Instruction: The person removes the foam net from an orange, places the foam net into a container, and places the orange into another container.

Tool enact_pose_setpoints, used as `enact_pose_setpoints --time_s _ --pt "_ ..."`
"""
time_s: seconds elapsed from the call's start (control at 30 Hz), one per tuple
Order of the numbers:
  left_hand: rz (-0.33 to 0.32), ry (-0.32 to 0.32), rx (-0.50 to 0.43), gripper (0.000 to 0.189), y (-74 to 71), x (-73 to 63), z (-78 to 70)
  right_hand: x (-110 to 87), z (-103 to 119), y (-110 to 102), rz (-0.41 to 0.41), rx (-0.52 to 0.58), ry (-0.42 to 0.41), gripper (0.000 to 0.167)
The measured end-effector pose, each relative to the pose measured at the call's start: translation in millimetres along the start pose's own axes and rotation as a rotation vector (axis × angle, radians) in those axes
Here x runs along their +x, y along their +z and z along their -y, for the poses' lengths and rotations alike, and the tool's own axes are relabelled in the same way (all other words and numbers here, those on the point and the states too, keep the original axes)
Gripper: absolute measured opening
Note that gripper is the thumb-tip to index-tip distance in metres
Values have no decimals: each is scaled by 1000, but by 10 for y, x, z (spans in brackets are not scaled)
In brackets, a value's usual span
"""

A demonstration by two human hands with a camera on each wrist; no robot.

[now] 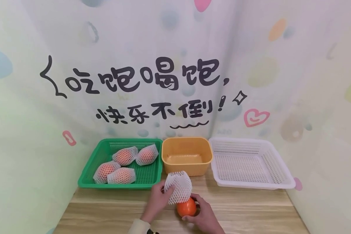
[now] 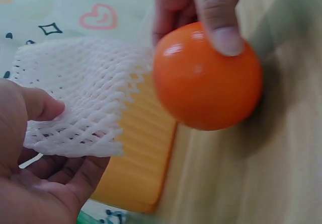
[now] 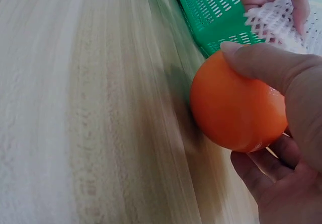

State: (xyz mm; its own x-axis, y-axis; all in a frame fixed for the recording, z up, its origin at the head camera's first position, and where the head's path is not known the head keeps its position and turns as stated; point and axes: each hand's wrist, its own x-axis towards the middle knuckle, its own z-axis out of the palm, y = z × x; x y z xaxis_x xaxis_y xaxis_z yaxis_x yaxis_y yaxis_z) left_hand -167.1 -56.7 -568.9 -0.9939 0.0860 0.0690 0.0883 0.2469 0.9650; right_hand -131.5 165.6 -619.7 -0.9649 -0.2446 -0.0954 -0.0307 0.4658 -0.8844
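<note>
My left hand (image 1: 161,194) pinches a white foam net sleeve (image 1: 179,188) between thumb and fingers, its mesh end hanging free. Beside it, my right hand (image 1: 203,212) grips a smooth round orange fruit (image 1: 186,207), thumb on one side and fingers on the other. In the left wrist view the bare fruit (image 2: 209,83) is apart from the sleeve (image 2: 80,93), which looks flattened and holds nothing. The right wrist view shows the fruit (image 3: 236,103) held just above the wooden table (image 3: 110,113). Its exact kind is hard to tell.
At the back left, a green basket (image 1: 86,174) contains several fruits (image 1: 125,156) in foam nets. An orange-yellow bin (image 1: 187,169) stands in the middle, directly behind my hands. A white perforated basket (image 1: 251,185) is at the right, before the printed curtain (image 1: 169,39).
</note>
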Motion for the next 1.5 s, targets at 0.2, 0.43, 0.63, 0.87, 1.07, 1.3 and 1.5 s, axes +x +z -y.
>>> enact_pose_setpoints --time_s 0.2,0.43,0.63,0.87,1.07,1.3,1.5 --pt "-55 62 76 26 -199 207 -219 -11 21 6 7 11 6 81" --pt "-144 114 199 13 -435 537 -442 -3 61 63 6 20 -4 79" --pt "-157 69 298 13 -500 819 -647 -19 95 55 11 19 40 79" --pt "-148 -17 336 22 -475 1147 -757 -23 91 24 17 17 78 82" --pt "-122 -86 366 27 -462 1342 -760 -7 82 9 16 19 76 84" --pt "-113 -127 417 36 -459 1372 -739 -15 76 21 11 10 61 83" --pt "-130 -135 457 48 -454 1338 -718 -17 89 12 10 17 74 83"
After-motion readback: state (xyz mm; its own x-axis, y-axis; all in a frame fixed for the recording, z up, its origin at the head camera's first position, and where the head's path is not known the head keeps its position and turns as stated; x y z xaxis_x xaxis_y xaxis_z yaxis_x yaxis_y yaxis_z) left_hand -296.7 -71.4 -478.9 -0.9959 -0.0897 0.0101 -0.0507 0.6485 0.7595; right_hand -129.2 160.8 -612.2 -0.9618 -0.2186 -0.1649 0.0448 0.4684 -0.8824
